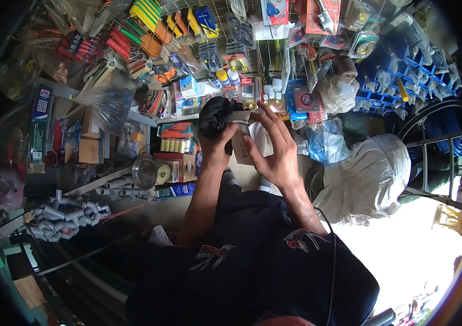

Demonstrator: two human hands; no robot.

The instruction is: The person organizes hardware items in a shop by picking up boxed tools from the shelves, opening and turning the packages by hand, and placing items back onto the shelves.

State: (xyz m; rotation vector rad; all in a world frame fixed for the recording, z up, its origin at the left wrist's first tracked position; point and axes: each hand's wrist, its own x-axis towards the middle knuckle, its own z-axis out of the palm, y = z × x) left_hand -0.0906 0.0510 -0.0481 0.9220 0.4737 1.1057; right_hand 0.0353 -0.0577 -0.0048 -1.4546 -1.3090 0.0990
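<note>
My left hand (pixel 219 145) is closed around a crumpled black bundle (pixel 217 116), possibly a plastic bag; its exact kind is unclear. Beside that bundle is a small cardboard box (pixel 243 150) marked "304", its pale upper flap near my left thumb. My right hand (pixel 278 155) is on the box's right side with fingers stretched and apart. Its index fingertip reaches the flap, and the thumb lies by the printed face. Whether the right hand bears any of the box's weight I cannot tell.
Wire-grid shelving with packaged tools (pixel 187 27) fills the back. Grey pipe fittings (pixel 65 217) and a round metal bowl (pixel 144 173) are at left. A large white sack (pixel 375 174) stands at right, near blue bins (pixel 404 73). A cable (pixel 333 261) hangs over my shirt.
</note>
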